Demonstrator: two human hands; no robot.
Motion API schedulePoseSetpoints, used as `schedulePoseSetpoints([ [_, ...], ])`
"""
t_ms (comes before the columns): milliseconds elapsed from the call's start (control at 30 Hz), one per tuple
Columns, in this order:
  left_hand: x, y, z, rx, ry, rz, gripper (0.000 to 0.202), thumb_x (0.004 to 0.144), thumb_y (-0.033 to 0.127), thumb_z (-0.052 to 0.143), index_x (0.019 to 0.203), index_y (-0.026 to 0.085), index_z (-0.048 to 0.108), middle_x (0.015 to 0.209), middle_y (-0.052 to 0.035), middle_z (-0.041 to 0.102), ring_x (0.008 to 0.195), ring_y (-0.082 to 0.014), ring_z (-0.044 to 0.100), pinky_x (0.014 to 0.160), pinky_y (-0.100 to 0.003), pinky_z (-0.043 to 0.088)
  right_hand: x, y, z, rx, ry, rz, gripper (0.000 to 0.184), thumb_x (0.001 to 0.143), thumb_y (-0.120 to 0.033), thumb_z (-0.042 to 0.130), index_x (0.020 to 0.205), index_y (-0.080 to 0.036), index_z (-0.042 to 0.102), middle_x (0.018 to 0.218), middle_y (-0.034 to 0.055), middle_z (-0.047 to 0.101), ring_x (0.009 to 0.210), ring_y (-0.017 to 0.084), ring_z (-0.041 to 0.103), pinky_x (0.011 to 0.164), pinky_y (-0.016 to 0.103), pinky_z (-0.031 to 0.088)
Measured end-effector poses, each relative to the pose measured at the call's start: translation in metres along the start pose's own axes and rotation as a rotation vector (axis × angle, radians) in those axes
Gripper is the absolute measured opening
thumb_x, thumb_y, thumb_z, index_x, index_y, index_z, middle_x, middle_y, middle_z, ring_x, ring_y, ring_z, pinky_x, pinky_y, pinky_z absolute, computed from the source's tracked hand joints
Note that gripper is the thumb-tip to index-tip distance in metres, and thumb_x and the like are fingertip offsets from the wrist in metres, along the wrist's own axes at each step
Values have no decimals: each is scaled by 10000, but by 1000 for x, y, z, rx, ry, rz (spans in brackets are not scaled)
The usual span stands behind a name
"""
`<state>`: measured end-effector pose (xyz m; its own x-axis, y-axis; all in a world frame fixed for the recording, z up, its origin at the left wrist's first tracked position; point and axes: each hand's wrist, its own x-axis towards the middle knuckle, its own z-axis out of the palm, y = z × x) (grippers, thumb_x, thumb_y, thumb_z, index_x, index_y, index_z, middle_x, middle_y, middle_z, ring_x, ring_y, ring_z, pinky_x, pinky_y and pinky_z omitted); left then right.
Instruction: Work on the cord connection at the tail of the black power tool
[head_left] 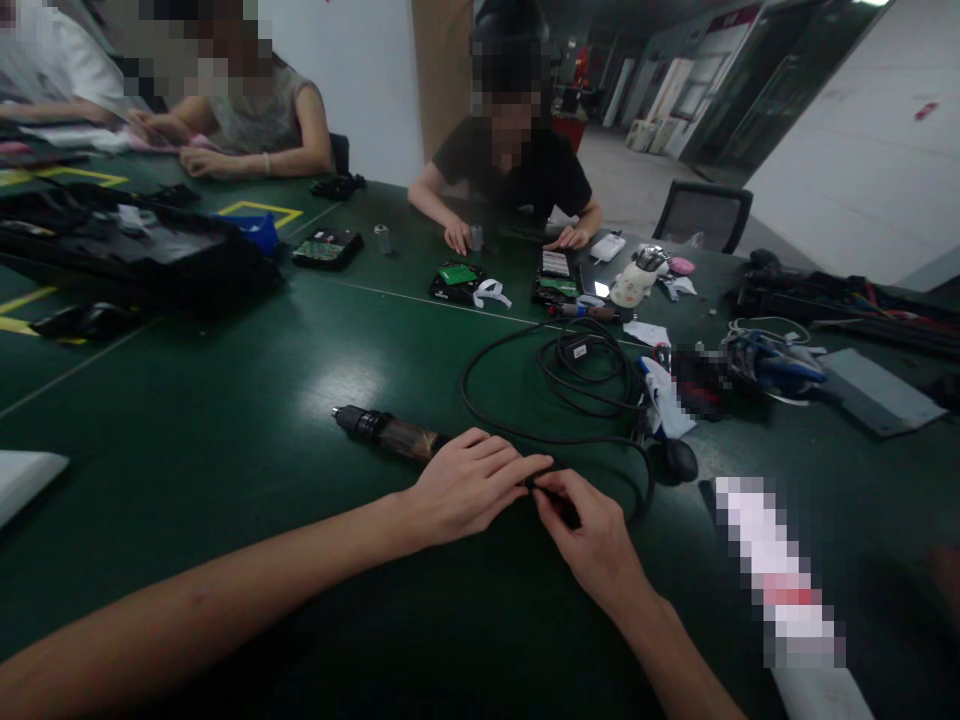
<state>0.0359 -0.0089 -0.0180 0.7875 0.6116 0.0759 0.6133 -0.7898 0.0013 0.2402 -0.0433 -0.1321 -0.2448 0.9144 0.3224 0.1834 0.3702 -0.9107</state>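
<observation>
A corded electric screwdriver [390,432] lies on the dark green table [225,420], its dark tip pointing left and its brown body reaching under my left hand. My left hand [469,487] rests over the tool's rear end, fingers closed together and stretched right. My right hand [585,530] meets it from the right, fingertips pinched on a small dark part at the tool's cable end. The black cable [570,375] loops away behind both hands toward the far right.
Across the table a person's hands [457,236] work beside open circuit-board devices [457,280] and a white toy car [637,278]. Another person sits at the far left. Black cases [135,255], a wire bundle [772,362], a grey sheet [877,390] and a white object [22,478] surround me.
</observation>
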Motion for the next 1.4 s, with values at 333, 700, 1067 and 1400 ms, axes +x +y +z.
schedulePoseSetpoints([
  [333,0,0,-2,11,-25,8,454,1070,300,520,1514,220,465,1141,-48,728,1048,-199,658,912,-369,469,2,-1,-1,-11,18,-24,91,1023,-225,590,1086,-241,653,982,48,723,868,213,713,740,329,597],
  [700,-1,1,0,36,-11,20,385,1060,297,527,1435,211,531,1125,-43,731,1048,-202,658,906,-366,467,2,-1,-1,-4,26,-23,96,1018,-213,595,1095,-242,644,991,45,717,889,216,711,782,349,595],
  [1067,-2,0,1,29,1,33,384,1046,246,532,1428,213,529,1143,-55,734,1059,-206,653,897,-361,469,1,-1,-1,2,10,-17,109,1027,-218,583,1103,-249,655,994,45,724,869,211,709,744,334,590],
  [1400,-1,0,-4,-49,-7,-15,433,1051,331,551,1464,211,498,1182,-68,723,1101,-209,664,948,-384,478,1,-1,-1,13,2,-3,106,1033,-215,583,1117,-248,640,1017,40,715,905,214,705,790,351,576],
])
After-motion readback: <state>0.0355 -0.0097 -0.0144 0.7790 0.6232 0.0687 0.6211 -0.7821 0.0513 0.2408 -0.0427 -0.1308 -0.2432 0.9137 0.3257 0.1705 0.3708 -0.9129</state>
